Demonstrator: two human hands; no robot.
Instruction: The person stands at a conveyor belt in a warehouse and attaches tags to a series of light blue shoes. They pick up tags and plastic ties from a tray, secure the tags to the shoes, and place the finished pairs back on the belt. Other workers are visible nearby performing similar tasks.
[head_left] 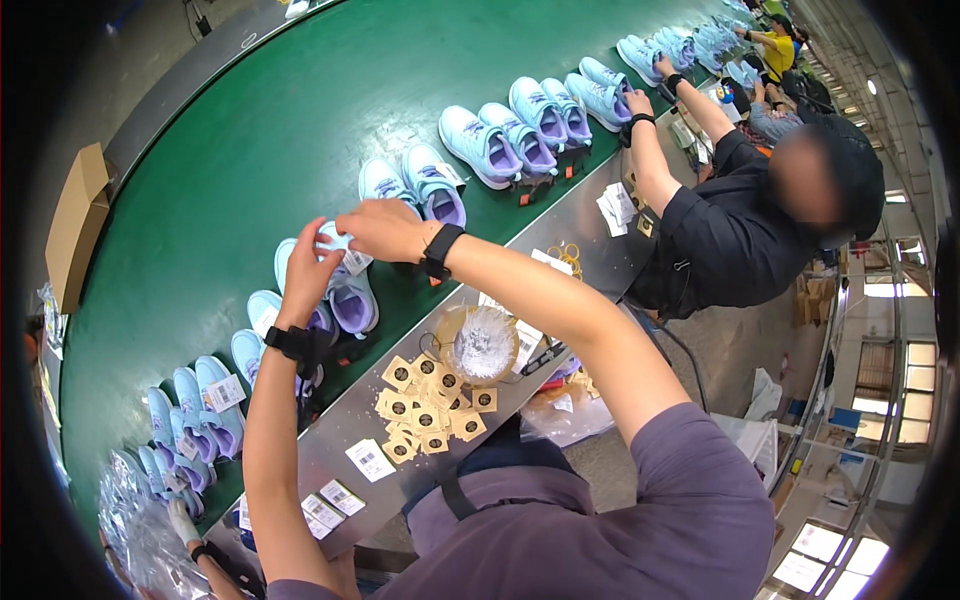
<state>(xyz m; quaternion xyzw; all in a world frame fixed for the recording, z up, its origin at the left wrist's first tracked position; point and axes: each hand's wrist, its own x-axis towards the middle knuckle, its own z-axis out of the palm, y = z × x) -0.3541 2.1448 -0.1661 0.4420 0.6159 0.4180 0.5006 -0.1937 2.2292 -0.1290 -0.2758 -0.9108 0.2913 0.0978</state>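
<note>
you have both hands at a pale-blue shoe (352,302) on the green belt (230,200), your left hand (308,268) and right hand (385,230) nearly meeting over its upper, fingertips close together, though what either grip pinches cannot be told. white labels (225,392) already show on shoes to your left; this one, also labelled, looks unfinished, while several pairs (482,150) to your right show none.

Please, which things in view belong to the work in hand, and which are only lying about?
Likely the work:
- light-blue shoe, at left hand and right hand
- white tags
- tan cards

Seemingly lying about:
- cardboard box
- crumpled white plastic
</note>
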